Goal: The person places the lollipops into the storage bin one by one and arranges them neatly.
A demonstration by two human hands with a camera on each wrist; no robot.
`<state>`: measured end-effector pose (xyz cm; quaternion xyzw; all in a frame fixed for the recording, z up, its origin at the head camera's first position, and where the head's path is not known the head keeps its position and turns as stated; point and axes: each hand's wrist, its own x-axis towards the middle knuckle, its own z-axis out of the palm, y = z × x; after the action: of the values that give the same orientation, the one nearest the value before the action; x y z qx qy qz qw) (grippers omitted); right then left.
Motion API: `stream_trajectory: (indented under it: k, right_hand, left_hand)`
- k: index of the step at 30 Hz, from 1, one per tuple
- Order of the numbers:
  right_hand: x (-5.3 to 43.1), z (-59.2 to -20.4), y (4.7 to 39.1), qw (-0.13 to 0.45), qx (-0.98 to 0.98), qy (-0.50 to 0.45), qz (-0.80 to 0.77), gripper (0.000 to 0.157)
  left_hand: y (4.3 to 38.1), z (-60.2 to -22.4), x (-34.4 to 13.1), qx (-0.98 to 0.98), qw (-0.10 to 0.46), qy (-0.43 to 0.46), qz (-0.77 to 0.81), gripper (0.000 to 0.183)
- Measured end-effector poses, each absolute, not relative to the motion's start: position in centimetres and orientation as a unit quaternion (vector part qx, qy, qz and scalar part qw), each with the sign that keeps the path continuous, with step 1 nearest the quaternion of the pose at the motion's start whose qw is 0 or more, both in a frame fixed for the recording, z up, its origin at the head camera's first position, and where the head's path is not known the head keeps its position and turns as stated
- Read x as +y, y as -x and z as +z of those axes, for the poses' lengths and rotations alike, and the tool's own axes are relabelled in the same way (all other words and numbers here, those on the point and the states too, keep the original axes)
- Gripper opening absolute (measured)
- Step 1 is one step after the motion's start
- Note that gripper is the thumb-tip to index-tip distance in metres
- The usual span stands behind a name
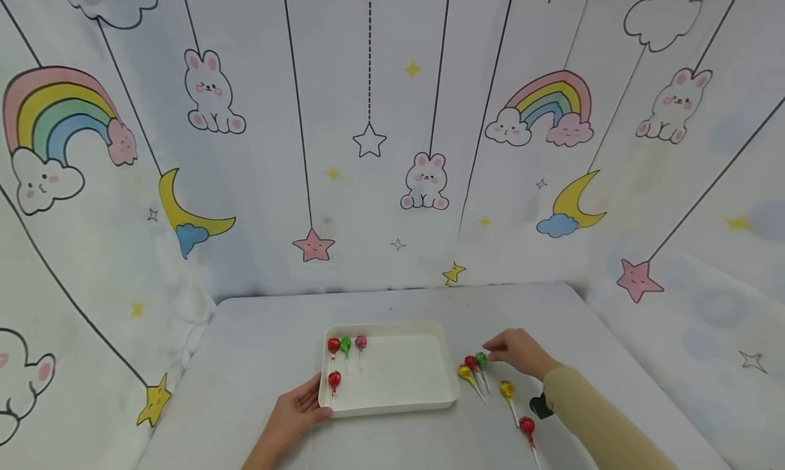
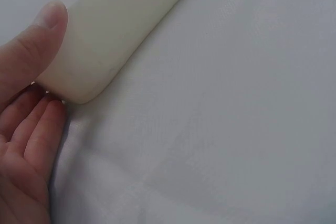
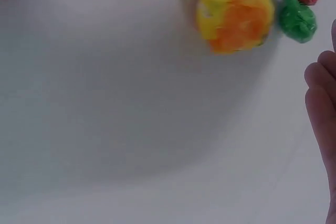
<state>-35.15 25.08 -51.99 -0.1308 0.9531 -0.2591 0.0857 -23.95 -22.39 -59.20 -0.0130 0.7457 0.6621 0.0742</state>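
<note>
My left hand (image 1: 291, 415) holds the front left corner of a white rectangular tray (image 1: 405, 374). In the left wrist view the thumb (image 2: 39, 43) presses the tray's wall, and the fingers lie at its corner. Inside the tray lie a red lollipop (image 1: 334, 345), a green one (image 1: 346, 343), a pink one (image 1: 361, 341) and, nearer the front, another red one (image 1: 334, 379). To the tray's right, my right hand (image 1: 521, 351) is beside a green lollipop (image 1: 481, 359). In the right wrist view a gap shows between that candy (image 3: 298, 22) and the visible fingers.
A red lollipop (image 1: 470, 362) and a yellow one (image 1: 465, 372) lie against the green one on the white table (image 1: 264, 347). Nearer the front are another yellow lollipop (image 1: 506, 389) and another red one (image 1: 527, 426). A printed cloth wall (image 1: 368, 204) rises behind the table.
</note>
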Motion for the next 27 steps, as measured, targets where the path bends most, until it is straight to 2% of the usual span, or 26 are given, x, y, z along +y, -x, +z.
stream_trajectory:
  k: [12,27]
  right_hand:
    - [28.9,-53.2,31.4,0.136,0.938,0.125,-0.292,0.025]
    - [28.1,-54.0,30.6,0.125,0.95,0.094,-0.271,0.023]
  left_hand:
    - [23.8,-58.5,-22.4,0.742,0.066,0.018,0.667,0.085]
    - [23.9,-58.6,-22.2,0.748,0.07,0.024,0.659,0.087]
